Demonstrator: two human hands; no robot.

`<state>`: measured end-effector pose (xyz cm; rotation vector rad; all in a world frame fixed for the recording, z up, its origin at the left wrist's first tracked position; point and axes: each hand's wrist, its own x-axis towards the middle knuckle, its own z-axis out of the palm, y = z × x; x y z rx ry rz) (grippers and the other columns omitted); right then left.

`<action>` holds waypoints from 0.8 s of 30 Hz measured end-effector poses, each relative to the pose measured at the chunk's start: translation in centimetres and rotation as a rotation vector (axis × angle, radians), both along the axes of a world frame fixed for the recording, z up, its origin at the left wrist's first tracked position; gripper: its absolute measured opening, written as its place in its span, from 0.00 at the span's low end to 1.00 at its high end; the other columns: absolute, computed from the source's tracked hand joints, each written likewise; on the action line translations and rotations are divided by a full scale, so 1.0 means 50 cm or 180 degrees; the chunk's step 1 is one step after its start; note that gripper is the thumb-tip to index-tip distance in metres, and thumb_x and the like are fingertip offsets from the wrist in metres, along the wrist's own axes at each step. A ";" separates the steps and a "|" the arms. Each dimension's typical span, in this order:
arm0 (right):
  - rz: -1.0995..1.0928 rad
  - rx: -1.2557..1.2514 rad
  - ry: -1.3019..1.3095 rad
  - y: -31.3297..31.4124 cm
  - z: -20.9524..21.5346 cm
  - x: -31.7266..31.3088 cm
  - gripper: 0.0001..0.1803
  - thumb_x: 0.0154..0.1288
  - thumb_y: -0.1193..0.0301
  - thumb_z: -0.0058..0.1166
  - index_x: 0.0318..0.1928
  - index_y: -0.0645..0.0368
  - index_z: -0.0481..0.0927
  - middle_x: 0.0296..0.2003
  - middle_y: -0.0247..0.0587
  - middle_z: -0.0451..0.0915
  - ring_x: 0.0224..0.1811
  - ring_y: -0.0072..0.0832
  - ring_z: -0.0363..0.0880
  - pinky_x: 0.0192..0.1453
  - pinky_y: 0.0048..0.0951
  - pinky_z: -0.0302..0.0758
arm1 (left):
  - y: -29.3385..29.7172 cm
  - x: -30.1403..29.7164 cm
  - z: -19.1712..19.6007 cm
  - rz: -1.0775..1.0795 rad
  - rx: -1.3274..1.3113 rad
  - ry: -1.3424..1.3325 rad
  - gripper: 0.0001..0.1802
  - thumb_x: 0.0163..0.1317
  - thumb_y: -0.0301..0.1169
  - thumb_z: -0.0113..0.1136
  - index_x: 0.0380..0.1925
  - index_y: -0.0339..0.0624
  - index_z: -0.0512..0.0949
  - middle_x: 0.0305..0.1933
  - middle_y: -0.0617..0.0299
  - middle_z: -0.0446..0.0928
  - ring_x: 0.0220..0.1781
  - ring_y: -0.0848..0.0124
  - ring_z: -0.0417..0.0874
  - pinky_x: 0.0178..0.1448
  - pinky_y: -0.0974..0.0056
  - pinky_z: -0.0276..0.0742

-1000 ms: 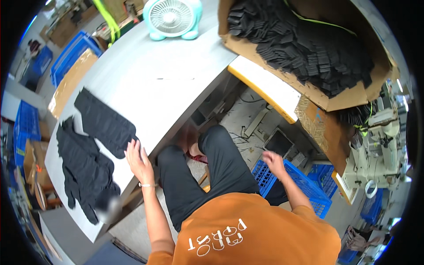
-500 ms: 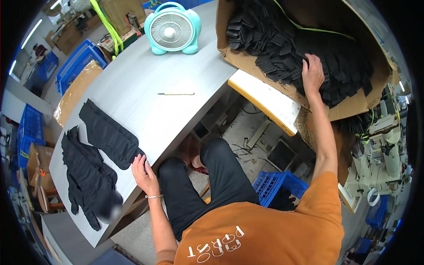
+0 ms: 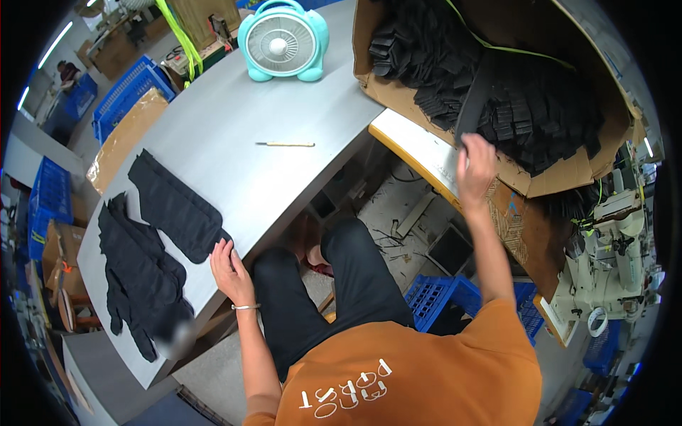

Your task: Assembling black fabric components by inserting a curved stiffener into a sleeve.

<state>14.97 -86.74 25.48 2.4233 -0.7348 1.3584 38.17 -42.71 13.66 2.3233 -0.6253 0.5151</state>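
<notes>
In my right hand [image 3: 477,170], closed at the near edge of the cardboard box [image 3: 375,84], is the lower end of a long black fabric strip [image 3: 472,105]. The strip's upper part still lies against the heap of small black fabric pieces [image 3: 536,117] in the box. My left hand [image 3: 233,277] lies at the table's near edge, fingers stretched out, the tips touching the near end of a flat black fabric piece [image 3: 177,209]. Left of that piece are more black fabric pieces [image 3: 142,263], crumpled and overlapping; a blurred patch hides their near end.
The grey table [image 3: 234,117] holds a thin pointed tool with a pale handle [image 3: 288,145] and a turquoise fan [image 3: 282,44]. A white, yellow-edged ledge [image 3: 408,145] runs below the box. A blue crate [image 3: 428,302] stands beside my legs; sewing machines [image 3: 616,245] are at the right.
My right hand has come out of the heap toward me and to the left, drawing a black strip with it. The left hand stays by the flat fabric piece.
</notes>
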 end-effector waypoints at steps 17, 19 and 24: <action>0.2713 0.1148 0.1609 0.492 -0.158 -0.049 0.16 0.54 0.76 0.58 0.46 0.63 0.80 0.51 0.49 0.79 0.52 0.44 0.80 0.56 0.40 0.79 | -0.056 -0.122 0.037 -0.0552 -0.3608 0.4019 0.09 0.68 0.30 0.62 0.46 0.44 0.79 0.41 0.70 0.84 0.41 0.78 0.83 0.45 0.71 0.76; 0.2254 0.1249 0.1681 0.460 -0.152 -0.046 0.19 0.55 0.79 0.56 0.50 0.62 0.80 0.55 0.50 0.77 0.55 0.45 0.79 0.60 0.40 0.77 | -0.039 -0.107 0.022 -0.0492 -0.3942 0.4092 0.08 0.68 0.29 0.62 0.45 0.42 0.78 0.43 0.65 0.83 0.43 0.73 0.85 0.49 0.67 0.79; 0.1245 0.1776 0.0795 0.389 -0.137 0.000 0.19 0.60 0.86 0.52 0.53 0.63 0.79 0.53 0.49 0.79 0.55 0.47 0.79 0.58 0.39 0.76 | -0.034 -0.113 0.013 -0.0464 -0.4238 0.4218 0.07 0.69 0.29 0.60 0.44 0.39 0.77 0.44 0.60 0.83 0.45 0.70 0.86 0.53 0.63 0.82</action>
